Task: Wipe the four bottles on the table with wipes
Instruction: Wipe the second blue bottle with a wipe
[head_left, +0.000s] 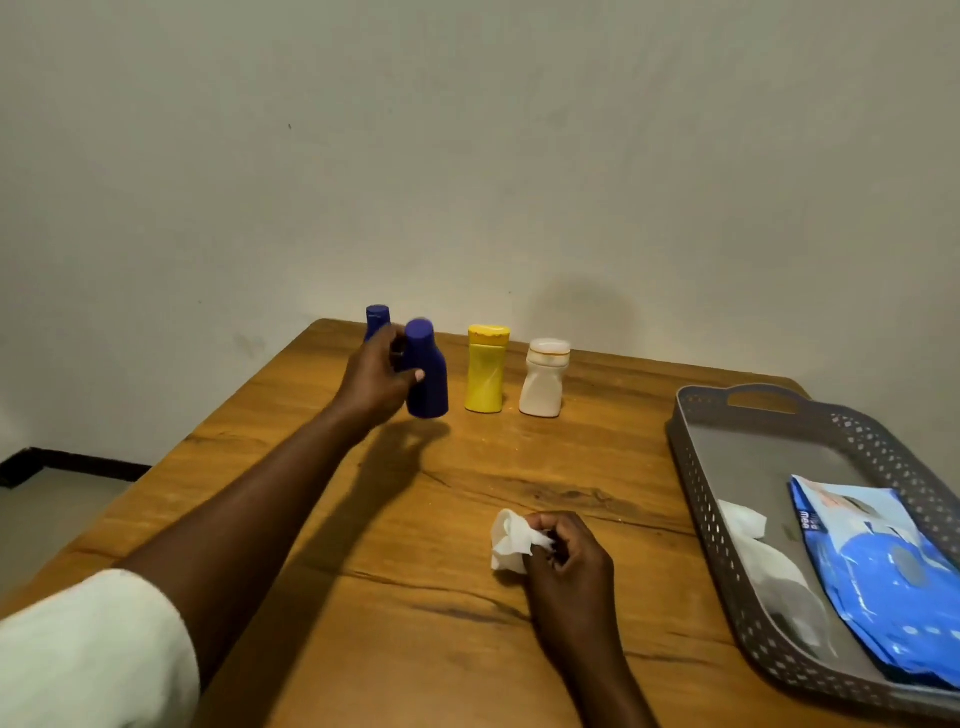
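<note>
Four bottles stand near the far edge of the wooden table (395, 613). My left hand (375, 378) grips a dark blue bottle (427, 376), tilted slightly, its base just above or at the tabletop. A second blue bottle (377, 318) stands behind my left hand, mostly hidden. To the right stand a yellow bottle (486, 370) and a white bottle (544, 378), both upright. My right hand (569, 553) rests on the table near the front and pinches a crumpled white wipe (511, 540).
A grey perforated tray (698, 467) sits at the right edge of the table. It holds a blue wipes pack (893, 577) and used white wipes (769, 566). A plain wall rises right behind the bottles. The floor shows at the left.
</note>
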